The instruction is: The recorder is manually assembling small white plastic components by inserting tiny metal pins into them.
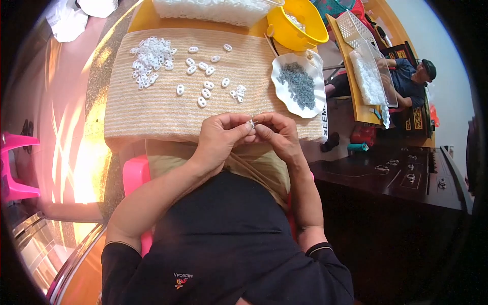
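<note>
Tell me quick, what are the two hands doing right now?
Left hand: closed, fingertips pinching a small white plastic piece.
Right hand: closed, fingertips pinched on the same white piece; a thin pin seems to stick up from it.

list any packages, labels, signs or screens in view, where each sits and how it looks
Clear plastic bag of small white pieces: on the orange side table at upper right, long and lumpy.
White strip with dark lettering: at the right edge of the beige woven mat, narrow and upright.
Small red and white logo: on the person's black shirt, bottom centre.
No screens or signs visible.
</note>
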`<control>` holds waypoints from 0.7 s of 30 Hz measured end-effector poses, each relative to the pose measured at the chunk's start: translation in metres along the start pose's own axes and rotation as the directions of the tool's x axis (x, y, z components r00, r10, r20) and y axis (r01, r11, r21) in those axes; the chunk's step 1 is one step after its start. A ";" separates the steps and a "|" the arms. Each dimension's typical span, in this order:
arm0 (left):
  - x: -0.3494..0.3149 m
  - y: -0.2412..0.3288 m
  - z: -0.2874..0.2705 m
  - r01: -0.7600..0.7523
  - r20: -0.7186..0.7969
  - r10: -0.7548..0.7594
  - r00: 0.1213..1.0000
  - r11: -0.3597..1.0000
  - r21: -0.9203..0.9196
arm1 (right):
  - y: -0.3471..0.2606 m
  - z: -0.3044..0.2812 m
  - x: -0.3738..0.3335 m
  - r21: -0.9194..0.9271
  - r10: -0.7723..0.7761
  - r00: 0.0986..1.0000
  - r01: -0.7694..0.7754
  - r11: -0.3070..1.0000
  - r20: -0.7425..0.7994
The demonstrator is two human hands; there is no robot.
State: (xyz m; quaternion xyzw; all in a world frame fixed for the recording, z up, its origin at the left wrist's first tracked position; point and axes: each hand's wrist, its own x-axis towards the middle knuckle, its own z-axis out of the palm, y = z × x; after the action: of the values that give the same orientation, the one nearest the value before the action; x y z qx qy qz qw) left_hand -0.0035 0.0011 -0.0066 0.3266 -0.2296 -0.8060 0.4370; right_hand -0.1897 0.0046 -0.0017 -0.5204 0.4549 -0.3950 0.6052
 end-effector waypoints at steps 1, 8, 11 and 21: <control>0.000 0.001 0.000 0.003 -0.004 -0.003 1.000 1.000 0.012 | 0.001 0.000 0.000 0.007 0.006 1.000 -0.006 1.000 0.006; 0.001 0.001 -0.001 0.012 -0.006 -0.012 1.000 1.000 0.024 | 0.000 0.001 0.001 0.012 0.014 1.000 -0.014 1.000 -0.001; 0.002 0.000 -0.002 0.011 0.002 -0.011 1.000 1.000 0.016 | 0.000 0.002 0.001 -0.008 0.002 1.000 -0.002 1.000 -0.005; -0.001 0.006 -0.002 0.005 -0.041 -0.006 0.999 1.000 -0.017 | -0.016 -0.005 0.010 -0.026 -0.031 0.984 0.027 0.999 -0.173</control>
State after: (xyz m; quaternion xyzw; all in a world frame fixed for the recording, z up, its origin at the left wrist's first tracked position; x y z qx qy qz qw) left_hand 0.0014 -0.0016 -0.0037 0.3400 -0.2128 -0.8023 0.4420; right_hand -0.1917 -0.0087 0.0124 -0.4978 0.5028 -0.4422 0.5512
